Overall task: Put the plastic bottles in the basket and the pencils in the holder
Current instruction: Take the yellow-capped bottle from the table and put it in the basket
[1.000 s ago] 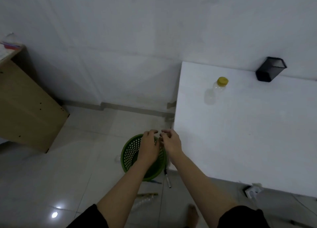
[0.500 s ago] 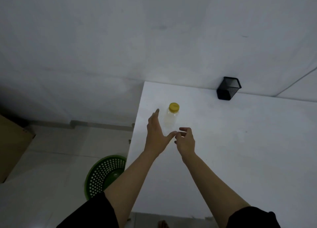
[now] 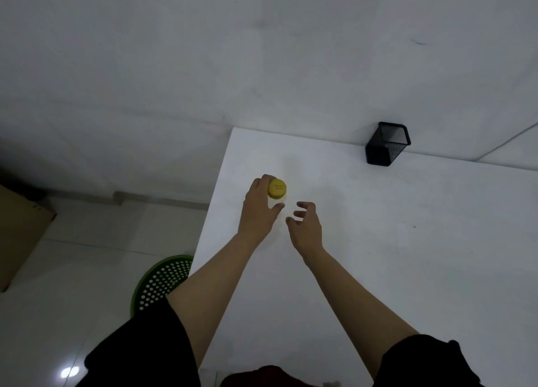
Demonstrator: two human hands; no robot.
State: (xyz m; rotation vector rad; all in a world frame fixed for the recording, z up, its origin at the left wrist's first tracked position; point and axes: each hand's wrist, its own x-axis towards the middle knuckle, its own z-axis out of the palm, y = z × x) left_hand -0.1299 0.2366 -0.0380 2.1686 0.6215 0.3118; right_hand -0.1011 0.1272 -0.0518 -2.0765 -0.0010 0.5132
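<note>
Grabbing now: I see my left hand (image 3: 257, 209) wrapped around the clear bottle (image 3: 276, 203) with the yellow cap (image 3: 277, 188). My fingers curl behind it and my thumb presses its near side, so I think the hold is made.
Right hand: my right hand (image 3: 305, 226) hangs just beside the bottle, on the side away from the table's left edge. Its fingers are spread apart and bent, and they hold nothing.
Bottle spot: it stands upright on the white table (image 3: 378, 255), close to the table's left edge.
Basket: the green basket (image 3: 158, 281) sits on the floor, below the table's left edge and nearer to me than the bottle. I can only see part of it, so I cannot tell what is inside.
Holder: the black mesh holder (image 3: 387, 143) stands at the table's far edge, by the wall. I see no pencils in it.
Pencils: I see none from here.
Done so far: nothing that I can be sure of.
Left to do: lift this bottle, drop it in the basket, then find the pencils and fill the holder.
</note>
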